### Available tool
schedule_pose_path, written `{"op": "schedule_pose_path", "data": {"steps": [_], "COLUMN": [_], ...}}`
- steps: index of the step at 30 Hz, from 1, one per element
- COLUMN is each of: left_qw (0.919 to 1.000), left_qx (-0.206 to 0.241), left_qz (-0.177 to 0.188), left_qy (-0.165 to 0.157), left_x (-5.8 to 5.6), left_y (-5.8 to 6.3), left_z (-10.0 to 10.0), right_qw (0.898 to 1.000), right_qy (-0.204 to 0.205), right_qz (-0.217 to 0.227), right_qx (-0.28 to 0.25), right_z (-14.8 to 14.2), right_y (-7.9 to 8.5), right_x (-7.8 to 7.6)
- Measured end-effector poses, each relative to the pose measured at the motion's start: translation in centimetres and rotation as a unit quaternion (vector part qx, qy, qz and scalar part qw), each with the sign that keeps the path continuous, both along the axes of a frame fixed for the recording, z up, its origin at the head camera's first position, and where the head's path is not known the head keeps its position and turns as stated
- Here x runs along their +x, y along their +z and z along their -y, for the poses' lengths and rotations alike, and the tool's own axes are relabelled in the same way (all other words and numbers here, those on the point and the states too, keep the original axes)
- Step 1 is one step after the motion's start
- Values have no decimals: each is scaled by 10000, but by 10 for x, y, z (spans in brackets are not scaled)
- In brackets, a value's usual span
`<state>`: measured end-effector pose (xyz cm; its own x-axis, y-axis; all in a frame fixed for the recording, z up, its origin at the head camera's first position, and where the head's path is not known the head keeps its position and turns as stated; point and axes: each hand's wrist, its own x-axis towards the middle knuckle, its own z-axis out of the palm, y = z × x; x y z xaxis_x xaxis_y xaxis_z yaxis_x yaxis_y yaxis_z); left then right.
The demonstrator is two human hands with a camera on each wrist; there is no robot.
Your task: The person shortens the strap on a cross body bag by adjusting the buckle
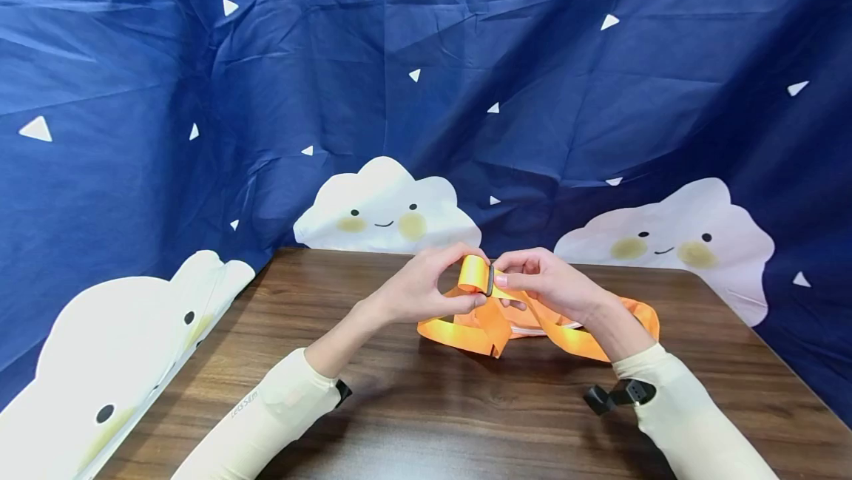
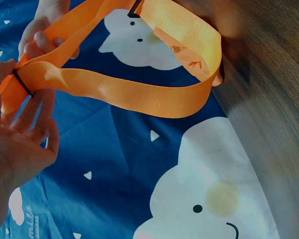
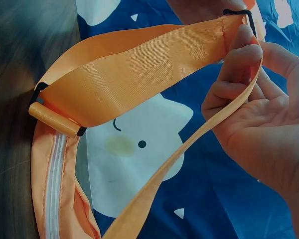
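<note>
Pinching in close, two hands flank a black slider (image 1: pixel 490 281) above the wood-grain table (image 1: pixel 399 406)! At the slider's nine o'clock, the left hand (image 1: pixel 422 284) has thumb and forefinger clamped on its ends, a short strap loop bulging between them. Over at three o'clock, the right hand (image 1: pixel 559 284) grips the orange strap (image 1: pixel 452 335) between thumb and fingers, just beside the slider. Down at four o'clock, there's the orange bag (image 3: pixel 74 199) on the table, pale zip (image 3: pixel 55 186) showing! A second slider (image 3: pixel 81 131) sits at six, strap wrapped round it. Behind, at ten, a smiling cloud (image 1: pixel 389 199) on blue cloth (image 1: pixel 346 80).
</note>
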<state>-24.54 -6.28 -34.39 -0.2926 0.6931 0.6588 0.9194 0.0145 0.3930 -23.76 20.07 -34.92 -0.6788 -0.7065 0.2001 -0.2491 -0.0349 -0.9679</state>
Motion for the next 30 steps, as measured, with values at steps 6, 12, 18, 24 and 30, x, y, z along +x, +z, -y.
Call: {"op": "schedule_pose_path", "data": {"steps": [6, 12, 18, 24, 30], "left_qw": [9997, 9989, 9993, 9998, 9987], "left_qx": [15, 137, 94, 8, -237], "left_qz": [18, 66, 163, 93, -128], "left_qy": [243, 449, 330, 149, 436], "left_x": [1, 2, 1, 0, 0], "left_y": [2, 4, 4, 4, 3], "left_z": [4, 9, 7, 4, 4], "right_qw": [9999, 9998, 10000, 9999, 9986], "right_qy": [11, -39, 70, 28, -289], "right_qz": [61, 26, 18, 148, 117], "right_qx": [102, 189, -38, 13, 428], "right_z": [-5, -14, -8, 1, 7], "right_y": [-1, -2, -1, 3, 7], "right_x": [-2, -5, -4, 2, 7]}}
